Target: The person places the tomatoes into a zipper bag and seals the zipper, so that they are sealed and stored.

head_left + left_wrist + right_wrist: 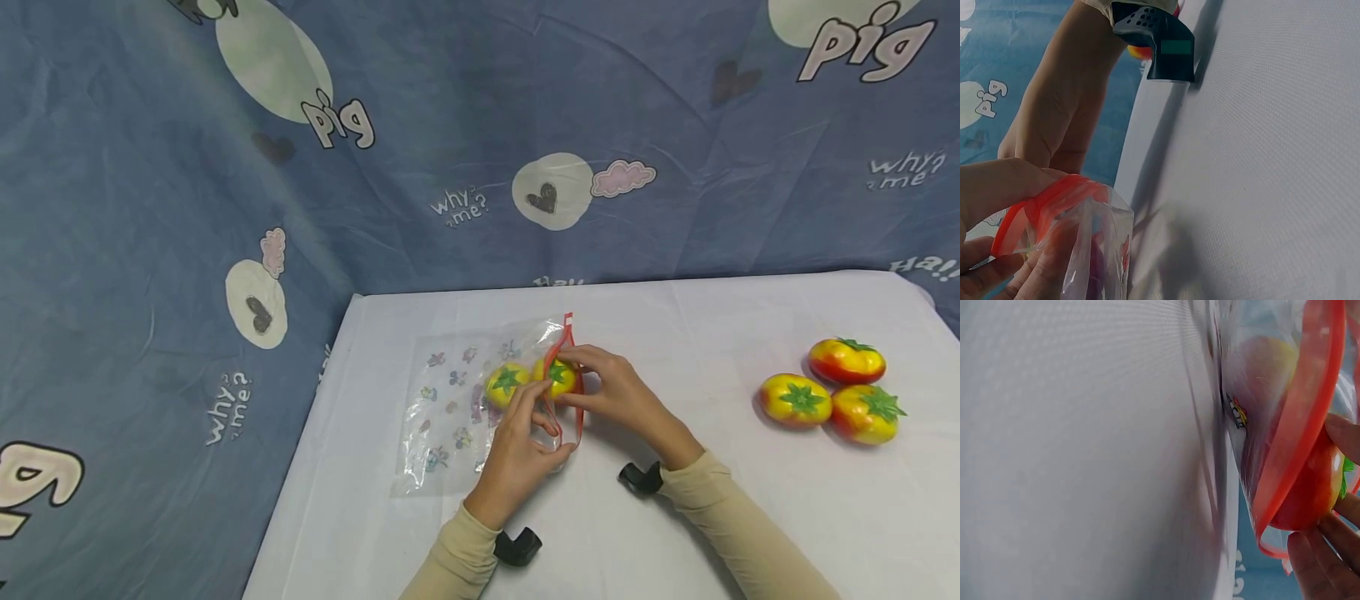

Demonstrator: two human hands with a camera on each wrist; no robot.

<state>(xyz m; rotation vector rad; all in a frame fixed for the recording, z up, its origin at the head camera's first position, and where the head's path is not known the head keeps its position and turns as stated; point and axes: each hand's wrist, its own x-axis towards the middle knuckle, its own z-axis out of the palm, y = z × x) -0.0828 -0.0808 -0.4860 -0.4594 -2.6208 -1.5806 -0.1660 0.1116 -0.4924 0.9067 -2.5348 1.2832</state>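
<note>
A clear zip bag (431,425) with small printed pictures and a red zip edge lies flat, its mouth facing right. My left hand (519,446) holds the bag's mouth apart, thumb at the near side of the red edge; in the left wrist view, its thumb (1004,187) presses on that edge. Inside the bag is one yellow-red toy fruit (504,383) with a green leafy cap. My right hand (618,392) grips a second toy fruit (1313,487) within the red-edged mouth, thumb and fingers around its sides.
Three more yellow-red toy fruits (847,392) sit close together on the right of the white-covered table (675,325). A blue printed cloth (442,100) hangs behind and to the left. Each wrist wears a black camera mount (517,547).
</note>
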